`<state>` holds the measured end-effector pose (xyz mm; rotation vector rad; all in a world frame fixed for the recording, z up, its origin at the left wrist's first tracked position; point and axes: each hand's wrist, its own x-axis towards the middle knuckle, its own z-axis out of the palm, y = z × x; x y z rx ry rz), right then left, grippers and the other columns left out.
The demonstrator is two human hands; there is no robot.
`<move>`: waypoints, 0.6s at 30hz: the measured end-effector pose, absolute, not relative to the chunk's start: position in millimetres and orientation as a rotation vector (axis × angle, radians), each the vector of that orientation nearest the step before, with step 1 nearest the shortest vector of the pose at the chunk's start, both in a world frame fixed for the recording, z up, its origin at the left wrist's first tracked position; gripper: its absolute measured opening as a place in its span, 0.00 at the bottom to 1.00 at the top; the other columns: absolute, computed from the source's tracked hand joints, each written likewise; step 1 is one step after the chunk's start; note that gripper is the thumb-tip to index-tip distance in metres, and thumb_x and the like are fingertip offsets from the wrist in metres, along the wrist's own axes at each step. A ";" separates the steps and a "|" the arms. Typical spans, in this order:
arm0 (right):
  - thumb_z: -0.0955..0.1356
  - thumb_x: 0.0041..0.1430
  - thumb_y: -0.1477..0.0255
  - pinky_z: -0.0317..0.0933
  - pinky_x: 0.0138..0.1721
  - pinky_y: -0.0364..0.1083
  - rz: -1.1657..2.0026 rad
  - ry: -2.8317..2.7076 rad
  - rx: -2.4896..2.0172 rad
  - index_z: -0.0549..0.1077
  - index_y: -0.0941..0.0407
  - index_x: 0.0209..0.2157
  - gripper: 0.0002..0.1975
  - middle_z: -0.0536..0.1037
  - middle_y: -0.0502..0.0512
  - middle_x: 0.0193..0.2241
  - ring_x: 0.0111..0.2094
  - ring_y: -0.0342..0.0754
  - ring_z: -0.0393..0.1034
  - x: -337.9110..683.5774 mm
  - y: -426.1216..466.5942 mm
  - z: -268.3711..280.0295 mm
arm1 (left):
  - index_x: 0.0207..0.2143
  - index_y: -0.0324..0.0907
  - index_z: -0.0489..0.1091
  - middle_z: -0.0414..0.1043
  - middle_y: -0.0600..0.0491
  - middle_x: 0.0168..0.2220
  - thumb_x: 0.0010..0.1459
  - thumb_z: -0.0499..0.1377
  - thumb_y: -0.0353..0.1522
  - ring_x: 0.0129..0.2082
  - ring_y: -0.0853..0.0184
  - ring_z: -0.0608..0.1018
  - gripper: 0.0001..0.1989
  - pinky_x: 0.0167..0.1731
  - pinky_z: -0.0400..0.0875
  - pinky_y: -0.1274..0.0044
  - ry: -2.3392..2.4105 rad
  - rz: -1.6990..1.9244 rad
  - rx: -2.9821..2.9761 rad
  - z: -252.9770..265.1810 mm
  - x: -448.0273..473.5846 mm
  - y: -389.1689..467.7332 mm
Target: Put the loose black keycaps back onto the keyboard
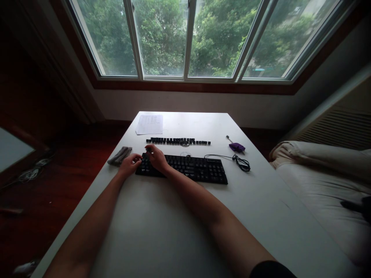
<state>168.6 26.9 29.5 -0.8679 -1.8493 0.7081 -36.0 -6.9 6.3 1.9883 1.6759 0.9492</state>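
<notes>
On the counter (145, 224), left hand (131, 163) and right hand (158, 158) work on the keyboard (189, 166), likely needing gentleness next; I can't tell their grip.

Looks forward and down from the wearer's head — takes in both forearms (204, 200) close up, the white table (150, 220) lengthwise, the keyboard (187, 166) at middle distance — and the window (162, 38) beyond.
</notes>
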 end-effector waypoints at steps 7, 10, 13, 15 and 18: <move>0.67 0.62 0.71 0.62 0.44 0.43 0.648 -1.949 -0.886 0.72 0.52 0.44 0.08 0.77 0.51 0.39 0.41 0.47 0.70 165.5 22.0 32.1 | 0.42 0.44 0.75 0.74 0.53 0.33 0.56 0.58 0.39 0.31 0.65 0.74 0.14 0.30 0.66 0.75 1.692 0.952 2.001 7.2 -37.0 -7.3; 0.68 0.61 0.68 0.61 0.42 0.43 0.648 -1.967 -0.871 0.72 0.53 0.41 0.07 0.77 0.50 0.37 0.38 0.46 0.69 165.0 22.6 31.1 | 0.43 0.44 0.76 0.74 0.53 0.32 0.57 0.57 0.40 0.29 0.66 0.73 0.15 0.30 0.66 0.75 1.704 0.969 1.990 9.2 -35.3 -8.7; 0.68 0.61 0.69 0.61 0.41 0.42 0.643 -1.980 -0.893 0.73 0.52 0.41 0.06 0.77 0.50 0.37 0.38 0.46 0.70 165.2 22.1 31.7 | 0.44 0.44 0.75 0.74 0.54 0.31 0.58 0.56 0.40 0.28 0.66 0.72 0.16 0.29 0.65 0.76 1.734 0.974 1.955 10.2 -34.2 -9.7; 0.68 0.61 0.70 0.61 0.41 0.42 0.633 -1.979 -0.932 0.73 0.51 0.42 0.07 0.77 0.50 0.36 0.37 0.46 0.70 165.4 21.0 32.7 | 0.44 0.44 0.76 0.74 0.54 0.31 0.58 0.56 0.40 0.27 0.66 0.72 0.16 0.29 0.65 0.76 1.750 0.974 1.940 10.0 -34.3 -9.8; 0.68 0.62 0.67 0.60 0.37 0.42 0.626 -1.990 -0.988 0.73 0.50 0.44 0.09 0.77 0.48 0.32 0.33 0.45 0.70 165.6 19.3 33.7 | 0.42 0.44 0.76 0.74 0.54 0.30 0.57 0.57 0.40 0.26 0.67 0.72 0.15 0.29 0.65 0.76 1.753 0.981 1.943 9.5 -35.1 -9.2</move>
